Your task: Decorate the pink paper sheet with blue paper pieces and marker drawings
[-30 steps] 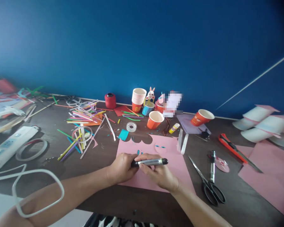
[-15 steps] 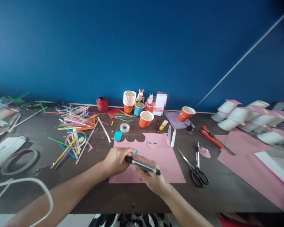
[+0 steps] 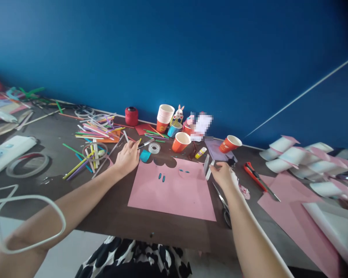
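Observation:
My left hand (image 3: 128,157) is at the left of the pink sheet, its fingers closed on one end of a dark pen (image 3: 145,144) beside the tape roll (image 3: 154,148). Over the sheet's right edge, my right hand (image 3: 222,173) has its fingers curved and a little apart, close to a white stick (image 3: 210,170). The pink sheet (image 3: 174,197) lies flat between my hands, with scalloped cuts along its far edge. On it are two small blue-and-black strips (image 3: 161,177) and a pink cutout with blue eyes (image 3: 183,173). My right forearm partly covers the scissors (image 3: 226,217).
Paper cups (image 3: 181,142), a cup stack (image 3: 165,117) and a glue stick (image 3: 201,153) stand or lie behind the sheet. Colored strips (image 3: 95,129) are piled left. To the right are a red cutter (image 3: 253,175), pink paper (image 3: 290,216) and white rolled pieces (image 3: 290,158).
My hands have moved apart, uncovering the sheet. The left carried the pen back and left; the right moved right, toward the white stick. The camera view has tilted.

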Demonstrator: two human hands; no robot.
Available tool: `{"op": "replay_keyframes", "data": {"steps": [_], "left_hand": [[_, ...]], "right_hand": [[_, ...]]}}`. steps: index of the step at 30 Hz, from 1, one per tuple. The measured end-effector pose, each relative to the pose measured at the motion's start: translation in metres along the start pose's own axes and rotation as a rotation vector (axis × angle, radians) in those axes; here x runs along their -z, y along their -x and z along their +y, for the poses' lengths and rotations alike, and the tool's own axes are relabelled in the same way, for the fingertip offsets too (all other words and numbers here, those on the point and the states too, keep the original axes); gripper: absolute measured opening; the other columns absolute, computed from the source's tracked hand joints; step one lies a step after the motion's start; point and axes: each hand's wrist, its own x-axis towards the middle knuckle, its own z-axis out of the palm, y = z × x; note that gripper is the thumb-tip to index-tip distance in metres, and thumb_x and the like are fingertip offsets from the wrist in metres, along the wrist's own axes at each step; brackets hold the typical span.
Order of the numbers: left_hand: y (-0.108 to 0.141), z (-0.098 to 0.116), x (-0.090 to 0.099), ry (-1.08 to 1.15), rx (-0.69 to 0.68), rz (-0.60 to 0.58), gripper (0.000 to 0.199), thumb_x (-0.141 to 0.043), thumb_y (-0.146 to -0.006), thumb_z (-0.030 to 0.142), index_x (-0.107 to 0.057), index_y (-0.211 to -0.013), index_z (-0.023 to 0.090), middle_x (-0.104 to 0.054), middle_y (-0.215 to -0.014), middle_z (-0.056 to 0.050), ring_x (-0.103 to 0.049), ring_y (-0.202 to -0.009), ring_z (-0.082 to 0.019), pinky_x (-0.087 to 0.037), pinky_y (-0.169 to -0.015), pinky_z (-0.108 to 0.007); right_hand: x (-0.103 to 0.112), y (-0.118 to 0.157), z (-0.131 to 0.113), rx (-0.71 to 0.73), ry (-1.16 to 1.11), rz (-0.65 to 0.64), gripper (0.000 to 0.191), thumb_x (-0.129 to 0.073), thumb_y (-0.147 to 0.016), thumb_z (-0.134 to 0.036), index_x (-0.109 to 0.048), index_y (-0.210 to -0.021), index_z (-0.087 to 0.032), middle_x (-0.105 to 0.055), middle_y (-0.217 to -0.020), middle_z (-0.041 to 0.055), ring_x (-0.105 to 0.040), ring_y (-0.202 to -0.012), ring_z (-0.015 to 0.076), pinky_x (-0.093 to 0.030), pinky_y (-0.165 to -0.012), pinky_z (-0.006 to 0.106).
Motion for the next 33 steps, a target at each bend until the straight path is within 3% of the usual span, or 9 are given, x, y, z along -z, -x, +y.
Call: {"op": "replay_keyframes", "data": {"steps": [4,8,12,18,23,25,28,31,33], "left_hand": [[0.003,0.005,0.002,0.068,-0.189,0.095,0.047,-0.045,-0.080,0.019,-0.039,-0.126,0.013,-0.040,-0.124,-0.016,-0.039,-0.114,-0.030,-0.036,-0.093,-0.046],[0.012,0.018,0.005,0.240,-0.387,0.071,0.043,-0.043,-0.082,0.017,-0.040,-0.125,0.017,-0.043,-0.121,-0.013,-0.039,-0.115,-0.025,-0.034,-0.096,-0.046],[0.022,0.031,0.007,0.346,-0.481,0.002,0.042,-0.043,-0.083,0.016,-0.040,-0.124,0.017,-0.045,-0.118,-0.012,-0.042,-0.113,-0.024,-0.036,-0.095,-0.045],[0.024,0.034,0.005,0.403,-0.550,-0.053,0.040,-0.043,-0.083,0.013,-0.041,-0.122,0.015,-0.048,-0.115,-0.012,-0.045,-0.109,-0.022,-0.038,-0.094,-0.043],[0.027,0.036,0.008,0.413,-0.594,-0.038,0.043,-0.045,-0.083,0.018,-0.037,-0.125,0.016,-0.048,-0.116,-0.012,-0.045,-0.110,-0.022,-0.039,-0.093,-0.042],[0.031,0.041,0.012,0.394,-0.627,-0.050,0.049,-0.049,-0.082,0.026,-0.034,-0.128,0.014,-0.046,-0.121,-0.015,-0.043,-0.114,-0.024,-0.038,-0.094,-0.043],[0.038,0.052,0.019,0.400,-0.739,-0.112,0.057,-0.054,-0.078,0.036,-0.036,-0.125,0.010,-0.046,-0.122,-0.019,-0.042,-0.115,-0.028,-0.039,-0.092,-0.043],[0.043,0.057,0.024,0.438,-0.834,-0.195,0.019,-0.048,-0.080,0.029,-0.054,-0.092,0.014,-0.060,-0.085,-0.009,-0.057,-0.082,-0.019,-0.046,-0.071,-0.030],[0.045,0.056,0.026,0.454,-0.834,-0.245,0.016,-0.042,-0.082,0.023,-0.050,-0.070,0.017,-0.055,-0.062,-0.002,-0.053,-0.059,-0.013,-0.041,-0.056,-0.025]], "right_hand": [[-0.008,-0.001,-0.009,-0.025,0.121,-0.096,0.052,-0.050,-0.072,-0.048,-0.053,-0.112,-0.015,-0.065,-0.097,0.0154,-0.061,-0.089,0.0306,-0.042,-0.068,0.034],[-0.006,0.007,-0.004,0.036,0.063,-0.033,0.049,-0.052,-0.072,-0.033,-0.050,-0.118,-0.019,-0.066,-0.094,0.0107,-0.061,-0.087,0.0264,-0.042,-0.068,0.031],[-0.003,0.017,0.003,0.100,0.027,-0.062,0.040,-0.050,-0.073,-0.034,-0.056,-0.112,-0.027,-0.068,-0.087,0.0037,-0.061,-0.086,0.0259,-0.041,-0.067,0.031],[0.002,0.017,0.002,0.087,0.082,-0.137,0.045,-0.052,-0.068,-0.029,-0.057,-0.113,-0.028,-0.067,-0.089,0.0064,-0.061,-0.082,0.0263,-0.041,-0.065,0.031],[0.020,0.052,-0.014,0.094,-0.324,-0.115,0.044,-0.048,-0.067,-0.022,-0.058,-0.110,-0.020,-0.058,-0.060,0.0010,-0.053,-0.052,0.0151,-0.038,-0.050,0.025],[0.026,0.087,-0.030,0.182,-0.726,-0.345,0.040,-0.044,-0.072,-0.025,-0.056,-0.109,-0.017,-0.049,-0.053,-0.0033,-0.042,-0.040,0.0098,-0.034,-0.041,0.021],[0.029,0.142,-0.060,0.282,-1.074,-0.871,0.030,-0.048,-0.071,-0.024,-0.057,-0.099,-0.017,-0.047,-0.060,-0.0046,-0.038,-0.038,0.0051,-0.033,-0.037,0.018],[0.029,0.170,-0.082,0.390,-1.208,-1.100,0.023,-0.045,-0.076,-0.021,-0.057,-0.095,-0.016,-0.052,-0.064,-0.0022,-0.044,-0.042,0.0051,-0.037,-0.041,0.017],[0.030,0.173,-0.090,0.519,-1.219,-1.126,0.024,-0.041,-0.080,-0.020,-0.053,-0.100,-0.016,-0.057,-0.067,0.0002,-0.050,-0.049,0.0074,-0.040,-0.045,0.019]]}}
